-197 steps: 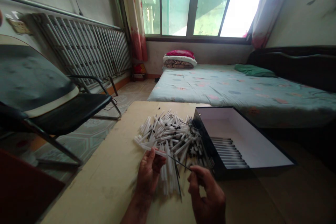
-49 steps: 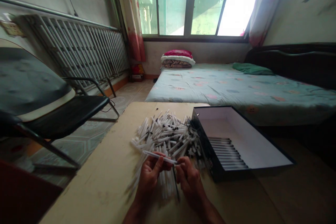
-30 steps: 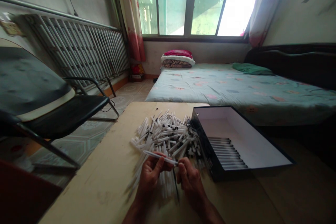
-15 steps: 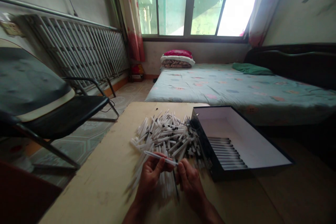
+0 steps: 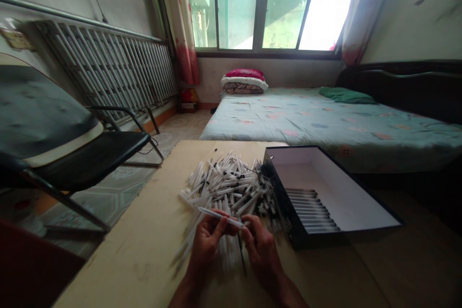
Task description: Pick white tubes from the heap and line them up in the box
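Pen (image 5: 212, 213) clamped in both hands (image 5: 205, 241), right at end, above white tubes (image 5: 231, 183).

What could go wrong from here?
The slim white pen, pinched in the left hand with the right hand at its end, might slip and get lost in the similar-looking pile. A bump to the open box beside that pile could unsettle the row of pens inside.

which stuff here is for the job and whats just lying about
For the job:
white pen, in the left hand, right hand at its end
loose pen parts
black box
pens inside
table

Just around:
chair
bed
folded bedding
green cloth
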A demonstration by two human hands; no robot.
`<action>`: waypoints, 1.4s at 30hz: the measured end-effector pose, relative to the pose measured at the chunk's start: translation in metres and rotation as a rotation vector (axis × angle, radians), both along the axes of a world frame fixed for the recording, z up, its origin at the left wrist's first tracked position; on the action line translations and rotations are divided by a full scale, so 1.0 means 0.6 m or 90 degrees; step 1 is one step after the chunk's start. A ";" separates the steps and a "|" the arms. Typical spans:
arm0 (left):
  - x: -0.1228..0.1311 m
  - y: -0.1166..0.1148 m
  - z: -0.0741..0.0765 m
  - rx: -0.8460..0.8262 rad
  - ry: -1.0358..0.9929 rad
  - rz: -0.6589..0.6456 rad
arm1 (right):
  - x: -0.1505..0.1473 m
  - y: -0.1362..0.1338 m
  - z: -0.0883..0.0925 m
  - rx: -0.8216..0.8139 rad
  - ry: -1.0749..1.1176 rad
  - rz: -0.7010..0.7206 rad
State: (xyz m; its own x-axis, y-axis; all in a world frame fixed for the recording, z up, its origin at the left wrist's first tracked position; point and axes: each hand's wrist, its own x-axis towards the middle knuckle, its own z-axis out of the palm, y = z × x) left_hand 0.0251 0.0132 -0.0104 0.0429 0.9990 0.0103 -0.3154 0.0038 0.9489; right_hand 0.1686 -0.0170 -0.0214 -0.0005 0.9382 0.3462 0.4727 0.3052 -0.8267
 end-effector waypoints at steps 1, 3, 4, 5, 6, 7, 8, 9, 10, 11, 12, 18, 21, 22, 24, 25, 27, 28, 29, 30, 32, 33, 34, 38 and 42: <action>0.001 -0.002 0.000 0.015 0.024 -0.009 | 0.000 0.000 0.000 0.024 -0.009 -0.003; 0.002 -0.004 -0.001 0.048 0.080 -0.029 | -0.002 0.001 -0.001 0.056 -0.022 0.021; 0.002 -0.005 -0.003 0.063 0.106 -0.030 | -0.002 0.002 -0.002 0.064 -0.026 0.039; 0.002 -0.005 -0.004 0.073 0.130 -0.019 | -0.002 0.002 -0.004 0.070 -0.025 0.048; 0.001 -0.004 -0.005 0.080 0.153 0.006 | -0.001 0.003 -0.006 0.073 -0.020 0.040; -0.002 -0.003 -0.006 0.089 0.179 0.041 | 0.001 0.004 -0.008 0.076 -0.009 0.011; -0.004 -0.001 -0.005 0.103 0.214 0.082 | 0.003 0.005 -0.011 0.075 0.008 -0.037; -0.007 0.000 -0.004 0.125 0.261 0.119 | 0.006 0.007 -0.014 0.070 0.030 -0.094; -0.009 0.002 0.000 0.152 0.316 0.147 | 0.010 0.009 -0.017 0.058 0.054 -0.147; -0.011 0.003 0.004 0.181 0.377 0.162 | 0.013 0.010 -0.020 0.044 0.078 -0.191; -0.011 0.003 0.009 0.208 0.438 0.161 | 0.016 0.012 -0.023 0.028 0.103 -0.221; 0.018 -0.003 0.033 0.279 0.730 -0.006 | 0.026 0.018 -0.031 -0.009 0.208 -0.242; 0.033 0.000 0.035 0.295 0.832 -0.035 | 0.027 0.019 -0.033 -0.005 0.220 -0.235; 0.036 0.002 0.035 0.302 0.862 -0.043 | 0.027 0.019 -0.034 -0.006 0.223 -0.234; 0.043 0.007 0.034 0.317 0.915 -0.058 | 0.027 0.019 -0.035 -0.009 0.228 -0.235; 0.046 0.010 0.033 0.324 0.936 -0.063 | 0.027 0.020 -0.035 -0.010 0.228 -0.234; 0.052 0.016 0.032 0.338 0.965 -0.071 | 0.027 0.019 -0.034 -0.010 0.226 -0.229; 0.054 0.018 0.032 0.343 0.973 -0.073 | 0.027 0.019 -0.033 -0.009 0.225 -0.227; 0.057 0.019 0.032 0.347 0.977 -0.074 | 0.027 0.018 -0.031 -0.008 0.225 -0.226; 0.059 0.020 0.032 0.350 0.981 -0.075 | 0.027 0.018 -0.030 -0.007 0.227 -0.225; 0.061 0.020 0.032 0.353 0.982 -0.080 | 0.028 0.018 -0.029 -0.010 0.234 -0.229; 0.061 0.019 0.032 0.353 0.979 -0.079 | 0.028 0.019 -0.029 -0.014 0.238 -0.233; 0.060 0.018 0.033 0.352 0.971 -0.073 | 0.029 0.019 -0.029 -0.017 0.243 -0.240; 0.065 0.011 0.031 0.363 0.921 -0.044 | 0.029 0.021 -0.032 -0.020 0.262 -0.263; 0.088 0.008 0.021 0.402 0.963 -0.070 | 0.029 0.020 -0.029 0.009 0.248 -0.263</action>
State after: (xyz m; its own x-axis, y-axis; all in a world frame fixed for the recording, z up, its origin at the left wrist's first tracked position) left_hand 0.0777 0.0179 0.0024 0.4587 0.8450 0.2748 0.8200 -0.5217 0.2355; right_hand 0.1860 -0.0051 -0.0389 0.4963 0.8283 0.2600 0.2168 0.1717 -0.9610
